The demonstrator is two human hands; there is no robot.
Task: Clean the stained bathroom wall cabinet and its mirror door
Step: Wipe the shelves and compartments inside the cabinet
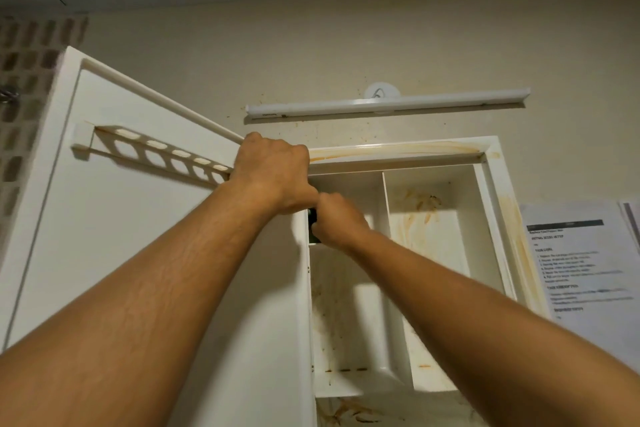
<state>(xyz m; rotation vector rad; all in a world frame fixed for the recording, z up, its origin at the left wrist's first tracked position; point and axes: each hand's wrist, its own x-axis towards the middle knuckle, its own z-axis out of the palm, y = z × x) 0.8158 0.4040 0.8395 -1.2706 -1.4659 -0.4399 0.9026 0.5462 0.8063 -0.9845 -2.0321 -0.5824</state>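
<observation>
The white wall cabinet hangs open above me, with orange-brown stains along its top frame, its right frame and the back of its right compartment. Its door is swung out to the left and shows its white inner face; the mirror side is hidden. My left hand is closed over the door's top corner at the hinge side. Just below it, my right hand pinches a small dark object at the cabinet's left inner edge; what that object is I cannot tell.
A white perforated rack is fixed across the inside of the door. Above the cabinet are a white light bar and a wall hook. Printed sheets hang on the wall to the right. Brown mosaic tiles cover the left wall.
</observation>
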